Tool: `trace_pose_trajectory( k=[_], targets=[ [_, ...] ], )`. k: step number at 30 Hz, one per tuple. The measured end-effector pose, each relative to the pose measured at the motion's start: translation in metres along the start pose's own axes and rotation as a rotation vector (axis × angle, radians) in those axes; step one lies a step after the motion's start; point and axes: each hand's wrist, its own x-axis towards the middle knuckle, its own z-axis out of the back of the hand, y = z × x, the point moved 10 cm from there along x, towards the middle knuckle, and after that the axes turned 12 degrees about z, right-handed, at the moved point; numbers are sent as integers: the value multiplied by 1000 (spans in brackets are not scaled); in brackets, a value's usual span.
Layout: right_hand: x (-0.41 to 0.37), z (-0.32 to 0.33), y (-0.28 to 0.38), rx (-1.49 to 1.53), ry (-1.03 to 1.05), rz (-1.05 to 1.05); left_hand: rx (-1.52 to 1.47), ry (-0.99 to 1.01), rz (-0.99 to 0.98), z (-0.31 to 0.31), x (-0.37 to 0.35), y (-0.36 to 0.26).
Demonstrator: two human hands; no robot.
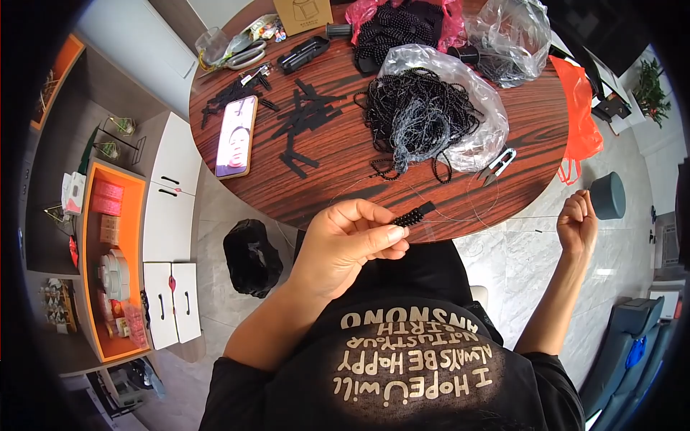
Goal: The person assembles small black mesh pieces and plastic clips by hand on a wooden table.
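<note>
Between the thumb and fingers of my left hand [356, 241] is a small black beaded strip [411, 217], held over the table's front edge. My right hand [577, 221] is raised off to the right, its fingers closed in a pinch; a thin thread [521, 218] runs from the strip toward it. Beyond my left hand lies a tangled heap of black bead strings [424, 115] on a clear plastic bag [492, 118]. Small thread snips [497, 167] rest to the right of the heap. Several short black strips [309, 115] are scattered on the left part of the table.
On the round wooden table [266, 194] are a lit phone [236, 136], scissors [246, 55], a black tray [303, 54], a cardboard box [302, 14] and a pink bag of black beads [395, 29]. A red bag [581, 122] hangs at the right edge.
</note>
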Motion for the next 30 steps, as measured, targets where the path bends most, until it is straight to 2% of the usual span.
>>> trace_pose_trajectory(
  k=[6,10,11,15,17,18,20,22,25,30],
  targets=[
    [-2,0,17,-279,96,81,8,15,1,0,-1,5],
    [-15,-11,34,-1128,-47,443,-17,83,27,-7,-2,7],
    [-15,-10,29,-1129,-47,445,-17,85,27,-8,-2,7],
    [-14,-20,4,-1841,64,649,67,8,59,-9,-4,9],
    [-32,-58,-58,-1814,190,544,62,-1,71,-11,-4,9],
    [-37,-65,-83,-1688,250,455,55,-13,81,-10,-4,10],
    [-50,-74,-136,-1490,401,184,44,-38,100,-9,-5,11],
    [-66,-98,-173,-1453,579,126,44,-39,94,-8,-5,10],
    [-83,-132,-199,-1475,897,299,43,-36,73,-6,-4,9],
    [-79,-117,-202,-1436,722,158,-37,-46,39,-2,-1,9]
  ],
)
